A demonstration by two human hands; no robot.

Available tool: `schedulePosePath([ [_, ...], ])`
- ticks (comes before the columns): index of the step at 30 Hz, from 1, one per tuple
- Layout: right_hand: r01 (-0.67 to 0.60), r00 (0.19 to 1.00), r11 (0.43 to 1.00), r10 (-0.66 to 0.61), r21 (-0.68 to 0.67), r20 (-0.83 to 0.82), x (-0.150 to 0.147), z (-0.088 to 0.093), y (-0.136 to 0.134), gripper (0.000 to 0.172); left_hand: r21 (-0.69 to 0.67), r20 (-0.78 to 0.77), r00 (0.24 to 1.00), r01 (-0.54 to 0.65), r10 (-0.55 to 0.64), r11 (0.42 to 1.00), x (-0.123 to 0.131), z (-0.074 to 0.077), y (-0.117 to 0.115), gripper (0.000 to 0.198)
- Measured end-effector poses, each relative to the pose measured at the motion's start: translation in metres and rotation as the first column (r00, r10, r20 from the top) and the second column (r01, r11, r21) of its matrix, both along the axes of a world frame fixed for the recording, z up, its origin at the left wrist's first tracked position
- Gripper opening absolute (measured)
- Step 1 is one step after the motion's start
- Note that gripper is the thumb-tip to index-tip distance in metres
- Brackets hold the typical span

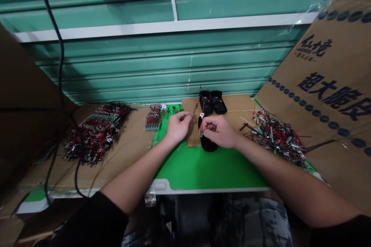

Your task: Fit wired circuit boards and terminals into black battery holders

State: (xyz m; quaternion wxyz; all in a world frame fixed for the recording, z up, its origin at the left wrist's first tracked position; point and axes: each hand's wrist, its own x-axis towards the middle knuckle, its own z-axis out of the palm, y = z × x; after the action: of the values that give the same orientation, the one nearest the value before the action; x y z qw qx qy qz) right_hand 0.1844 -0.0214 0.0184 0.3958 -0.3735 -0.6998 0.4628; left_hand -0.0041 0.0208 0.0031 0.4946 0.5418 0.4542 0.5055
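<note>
My right hand (219, 130) is closed in a pinch on a small circuit board with red and black wires (201, 126), held above a black plastic shell (209, 145). Across from it, the fingers of my left hand (179, 125) are pressed together close to a thin red wire (196, 107); what they hold, if anything, is too small to make out. Behind my hands, two more black shells (218, 102) stand side by side on a piece of cardboard (236, 104), with a wire across the left one.
A large heap of wired boards (92, 139) lies on the left, a smaller bunch (153, 119) beside the green mat (208, 170), and another heap (279, 137) on the right. A cardboard box (333, 85) flanks the right side. Black cables (60, 65) hang at left.
</note>
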Motion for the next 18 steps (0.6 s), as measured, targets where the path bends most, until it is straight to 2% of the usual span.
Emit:
schedulePosePath([
  [4, 0.031, 1.0, 0.999, -0.031, -0.018, -0.005, 0.001, 0.002, 0.002, 0.01, 0.03, 0.063, 0.984, 0.162, -0.164, 0.986, 0.002, 0.013, -0.011, 0.037],
  [7, 0.048, 0.999, 0.999, -0.048, -0.02, -0.004, 0.001, 0.001, 0.003, 0.011, 0.044, 0.055, 0.971, 0.229, -0.232, 0.972, 0.003, 0.016, -0.016, 0.042],
  [12, 0.129, 0.992, 0.991, -0.129, -0.024, -0.012, 0.0, -0.003, 0.005, 0.007, 0.019, 0.083, 0.974, 0.209, -0.21, 0.978, 0.003, 0.013, -0.015, 0.045],
  [18, 0.267, 0.945, 0.959, -0.28, -0.097, -0.169, 0.0, 0.0, 0.01, 0.008, 0.018, 0.102, 0.98, 0.168, -0.169, 0.986, 0.0, 0.014, -0.011, 0.044],
])
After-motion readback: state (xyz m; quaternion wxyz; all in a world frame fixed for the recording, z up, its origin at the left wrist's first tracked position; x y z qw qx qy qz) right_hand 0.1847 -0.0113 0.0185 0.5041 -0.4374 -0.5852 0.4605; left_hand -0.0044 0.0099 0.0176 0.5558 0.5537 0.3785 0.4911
